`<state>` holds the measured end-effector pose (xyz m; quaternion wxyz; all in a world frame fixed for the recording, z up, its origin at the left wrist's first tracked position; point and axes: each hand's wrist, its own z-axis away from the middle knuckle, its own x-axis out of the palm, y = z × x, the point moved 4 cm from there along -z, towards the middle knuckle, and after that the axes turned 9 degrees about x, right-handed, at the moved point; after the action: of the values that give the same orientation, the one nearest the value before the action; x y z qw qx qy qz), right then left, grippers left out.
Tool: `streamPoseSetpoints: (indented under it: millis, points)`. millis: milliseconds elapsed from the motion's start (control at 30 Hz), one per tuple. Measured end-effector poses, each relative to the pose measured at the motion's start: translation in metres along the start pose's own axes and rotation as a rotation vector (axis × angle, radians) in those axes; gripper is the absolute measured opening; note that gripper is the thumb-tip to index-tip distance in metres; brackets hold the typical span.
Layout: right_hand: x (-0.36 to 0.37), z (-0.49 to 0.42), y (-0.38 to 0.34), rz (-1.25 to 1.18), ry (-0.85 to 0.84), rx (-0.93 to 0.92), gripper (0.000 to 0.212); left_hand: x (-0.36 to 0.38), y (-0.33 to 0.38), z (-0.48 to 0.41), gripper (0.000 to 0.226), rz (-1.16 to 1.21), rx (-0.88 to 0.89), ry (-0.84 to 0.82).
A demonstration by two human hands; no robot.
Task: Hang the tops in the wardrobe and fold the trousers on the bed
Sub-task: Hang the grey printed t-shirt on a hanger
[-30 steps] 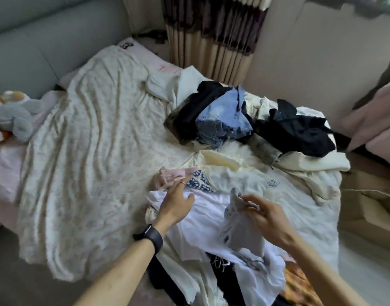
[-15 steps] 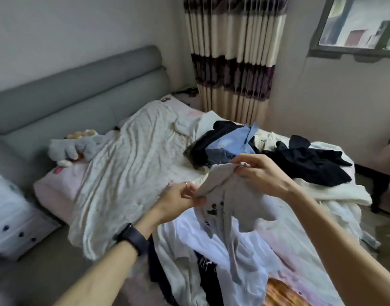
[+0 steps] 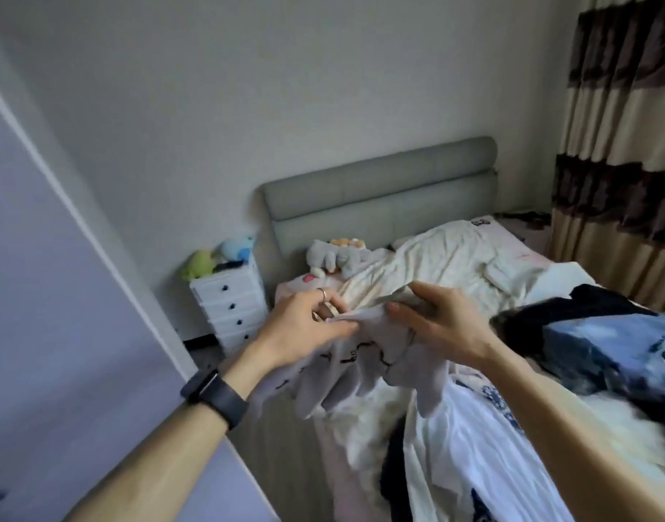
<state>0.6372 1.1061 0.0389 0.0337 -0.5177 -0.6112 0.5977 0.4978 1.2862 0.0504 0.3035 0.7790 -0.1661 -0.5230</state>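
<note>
Head view: left hand [image 3: 308, 325] and right hand [image 3: 442, 320] both pinch the grey top [image 3: 364, 371] by its upper edge, lifted above the bed [image 3: 436, 265]; garment hangs crumpled.

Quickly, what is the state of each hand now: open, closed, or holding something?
Left hand: closed, pinching the edge of the pale grey garment.
Right hand: closed, gripping the same garment.

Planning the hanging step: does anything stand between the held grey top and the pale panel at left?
Nothing visible. The left hand and right hand grip the grey top; only floor lies between it and the pale panel. White drawers stand farther back.
</note>
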Motion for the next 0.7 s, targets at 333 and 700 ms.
streamPoseSetpoints:
  millis: [333, 700]
  points:
    - [0.146, -0.026, -0.061, 0.091, -0.192, -0.064, 0.044, -0.072, -0.166, 0.173, 0.042, -0.254, -0.359, -0.012]
    - [0.251, -0.005, -0.077, 0.137, -0.283, -0.154, 0.004, -0.139, -0.223, 0.284, 0.024, -0.233, -0.482, -0.093]
